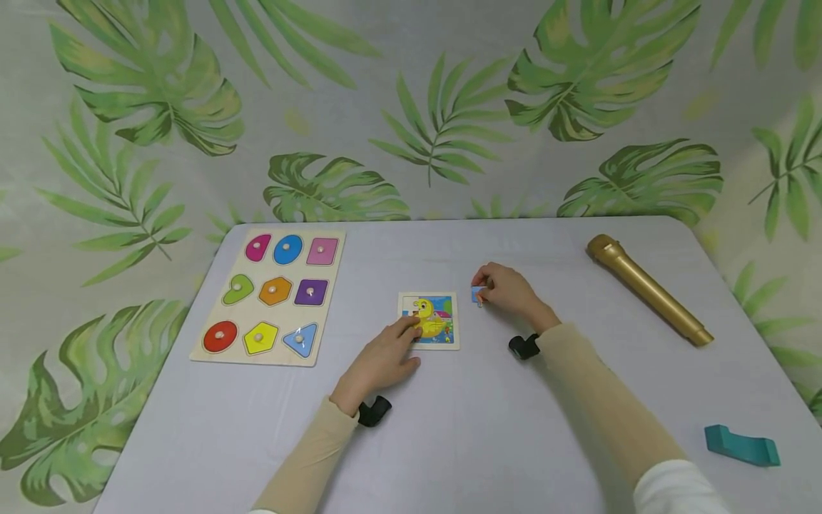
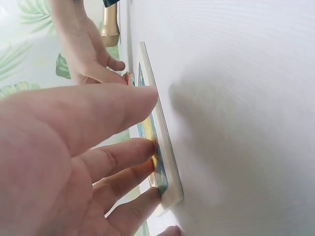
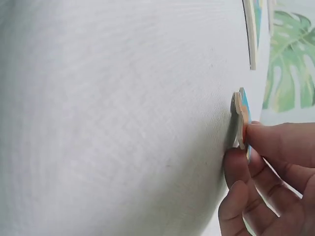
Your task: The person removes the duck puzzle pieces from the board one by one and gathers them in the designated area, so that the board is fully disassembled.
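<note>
A small square jigsaw puzzle point(image 1: 447, 321) with a yellow duck picture lies flat on the table, a pale bare patch showing at its upper left. My left hand point(image 1: 383, 357) rests its fingertips on the lower left of that puzzle; in the left wrist view the fingers point(image 2: 130, 152) reach onto its face and the thumb lies across its near edge. To the right of it, my right hand point(image 1: 509, 291) pinches a puzzle piece point(image 3: 244, 118), blue and orange on top with a pale wooden edge. In the right wrist view the piece is tilted close over the tablecloth.
At the left lies a wooden peg board point(image 1: 282, 314) with several coloured knobbed shapes. A gold microphone point(image 1: 648, 289) lies at the right, and a teal curved block point(image 1: 741, 446) near the right front. Behind the white-covered table point(image 1: 488, 442) hangs a leaf-print cloth point(image 1: 449, 107).
</note>
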A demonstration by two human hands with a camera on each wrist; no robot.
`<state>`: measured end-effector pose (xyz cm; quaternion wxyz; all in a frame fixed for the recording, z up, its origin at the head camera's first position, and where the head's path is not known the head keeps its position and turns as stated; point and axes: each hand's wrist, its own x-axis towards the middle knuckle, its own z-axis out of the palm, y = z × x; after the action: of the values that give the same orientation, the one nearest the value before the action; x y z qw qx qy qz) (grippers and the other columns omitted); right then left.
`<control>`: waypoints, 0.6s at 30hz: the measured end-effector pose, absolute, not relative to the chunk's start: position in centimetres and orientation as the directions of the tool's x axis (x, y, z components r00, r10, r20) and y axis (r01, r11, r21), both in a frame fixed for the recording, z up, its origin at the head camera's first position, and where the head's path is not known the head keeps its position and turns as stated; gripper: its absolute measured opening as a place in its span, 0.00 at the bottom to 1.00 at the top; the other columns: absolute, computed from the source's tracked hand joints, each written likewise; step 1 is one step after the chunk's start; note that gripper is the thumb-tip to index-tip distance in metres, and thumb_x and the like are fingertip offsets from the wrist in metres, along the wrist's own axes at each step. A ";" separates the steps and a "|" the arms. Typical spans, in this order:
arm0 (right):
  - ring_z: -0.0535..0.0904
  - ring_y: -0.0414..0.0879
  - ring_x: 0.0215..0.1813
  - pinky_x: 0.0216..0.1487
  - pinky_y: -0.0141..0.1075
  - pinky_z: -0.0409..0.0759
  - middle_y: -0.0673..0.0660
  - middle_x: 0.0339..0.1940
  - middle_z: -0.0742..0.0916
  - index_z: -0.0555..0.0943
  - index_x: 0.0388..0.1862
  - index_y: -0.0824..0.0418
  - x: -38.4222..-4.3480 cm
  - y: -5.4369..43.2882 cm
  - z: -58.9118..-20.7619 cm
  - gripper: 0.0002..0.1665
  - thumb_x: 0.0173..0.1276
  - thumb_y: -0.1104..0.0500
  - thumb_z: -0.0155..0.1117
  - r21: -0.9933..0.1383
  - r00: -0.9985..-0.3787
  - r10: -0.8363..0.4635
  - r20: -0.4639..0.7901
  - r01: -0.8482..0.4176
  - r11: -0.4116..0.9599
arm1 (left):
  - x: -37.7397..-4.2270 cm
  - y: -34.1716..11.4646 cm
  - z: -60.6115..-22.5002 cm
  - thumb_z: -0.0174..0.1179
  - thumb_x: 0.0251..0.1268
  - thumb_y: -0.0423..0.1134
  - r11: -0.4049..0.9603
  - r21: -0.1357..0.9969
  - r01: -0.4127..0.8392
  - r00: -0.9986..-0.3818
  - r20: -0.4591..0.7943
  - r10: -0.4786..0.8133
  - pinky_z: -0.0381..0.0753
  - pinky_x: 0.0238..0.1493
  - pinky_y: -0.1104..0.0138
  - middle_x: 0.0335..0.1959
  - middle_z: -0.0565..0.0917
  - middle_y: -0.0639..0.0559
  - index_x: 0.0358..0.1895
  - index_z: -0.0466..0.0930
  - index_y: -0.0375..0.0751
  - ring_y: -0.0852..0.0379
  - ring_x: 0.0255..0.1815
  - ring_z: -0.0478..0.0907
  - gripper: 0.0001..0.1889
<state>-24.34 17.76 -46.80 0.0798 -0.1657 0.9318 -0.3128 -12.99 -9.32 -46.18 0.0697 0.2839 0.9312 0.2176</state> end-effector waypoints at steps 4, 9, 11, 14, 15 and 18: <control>0.75 0.50 0.36 0.39 0.43 0.74 0.55 0.34 0.80 0.80 0.37 0.62 -24.2 17.7 -46.7 0.07 0.60 0.68 0.63 -0.554 -0.925 -0.380 -0.033 -0.299 0.777 | -13.0 -9.2 -46.2 0.62 0.64 0.39 0.739 0.443 0.508 -0.827 0.011 0.562 0.64 0.65 0.54 0.67 0.66 0.39 0.62 0.71 0.31 0.41 0.65 0.66 0.25; 0.75 0.48 0.33 0.36 0.39 0.74 0.56 0.36 0.79 0.80 0.39 0.63 -24.1 17.5 -46.8 0.08 0.62 0.70 0.61 -0.645 -0.925 -0.380 -0.016 -0.281 0.711 | -13.0 -9.0 -46.2 0.61 0.66 0.40 0.748 0.431 0.504 -0.827 -0.010 0.562 0.60 0.66 0.49 0.68 0.65 0.39 0.66 0.69 0.37 0.40 0.68 0.61 0.27; 0.75 0.49 0.32 0.33 0.38 0.76 0.57 0.37 0.79 0.80 0.41 0.65 -24.1 17.1 -46.8 0.09 0.62 0.72 0.60 -0.704 -0.921 -0.389 -0.006 -0.272 0.656 | -13.1 -8.9 -46.2 0.59 0.67 0.42 0.758 0.422 0.497 -0.827 -0.033 0.561 0.58 0.66 0.48 0.68 0.63 0.40 0.68 0.68 0.40 0.41 0.69 0.58 0.27; 0.76 0.50 0.35 0.33 0.37 0.77 0.59 0.38 0.80 0.80 0.43 0.66 -24.1 16.1 -46.7 0.12 0.60 0.73 0.59 -0.764 -0.905 -0.425 0.005 -0.278 0.582 | -13.2 -8.7 -46.2 0.58 0.68 0.43 0.767 0.410 0.494 -0.828 -0.049 0.559 0.58 0.65 0.46 0.69 0.62 0.41 0.68 0.68 0.41 0.42 0.70 0.56 0.26; 0.75 0.50 0.37 0.35 0.36 0.76 0.58 0.39 0.81 0.80 0.43 0.66 -24.1 15.7 -46.6 0.13 0.60 0.73 0.59 -0.772 -0.897 -0.443 0.008 -0.287 0.567 | -13.2 -8.7 -46.2 0.58 0.68 0.43 0.769 0.406 0.494 -0.827 -0.054 0.559 0.58 0.65 0.46 0.69 0.62 0.42 0.68 0.68 0.41 0.43 0.70 0.56 0.26; 0.75 0.51 0.42 0.42 0.38 0.75 0.58 0.42 0.83 0.80 0.45 0.66 -24.0 14.4 -46.5 0.14 0.60 0.73 0.60 -0.786 -0.864 -0.504 0.004 -0.315 0.532 | -13.3 -8.6 -46.2 0.57 0.68 0.43 0.766 0.407 0.498 -0.823 -0.054 0.565 0.58 0.64 0.45 0.71 0.61 0.45 0.67 0.68 0.40 0.42 0.70 0.55 0.26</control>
<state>-23.97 14.35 -46.50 0.1121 -0.2357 0.8681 -0.4222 -13.30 -8.60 -46.21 0.0869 0.2841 0.9356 0.1909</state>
